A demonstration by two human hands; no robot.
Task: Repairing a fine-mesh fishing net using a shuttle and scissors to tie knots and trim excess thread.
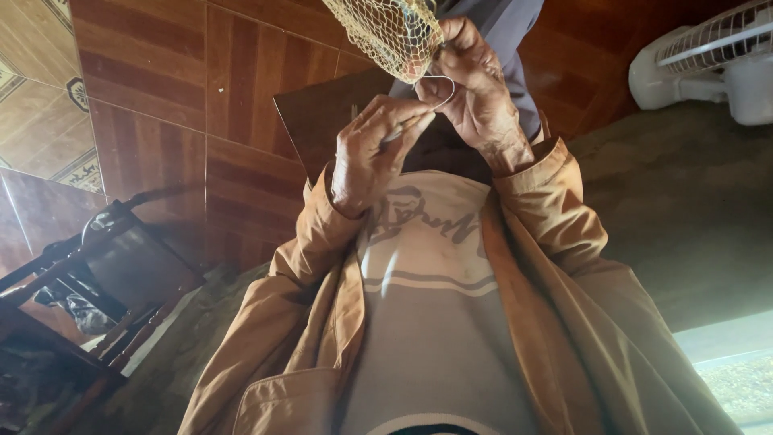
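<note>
A pale yellow mesh net (393,32) hangs at the top centre. My right hand (477,93) pinches its lower edge, and a thin white thread (445,87) loops out beside the fingers. Just below and to the left, my left hand (366,157) is closed around a slim light-coloured needle-like tool (405,129) whose tip points toward the net and the thread. The two hands almost touch. Tan jacket sleeves and a grey printed shirt (427,306) fill the lower middle of the view.
Reddish-brown wood-pattern floor tiles (153,97) lie behind the hands. A dark metal-framed chair (105,258) stands at the left. A white fan (708,64) sits at the upper right above a dark grey surface (692,209). A brown board (322,113) lies under the hands.
</note>
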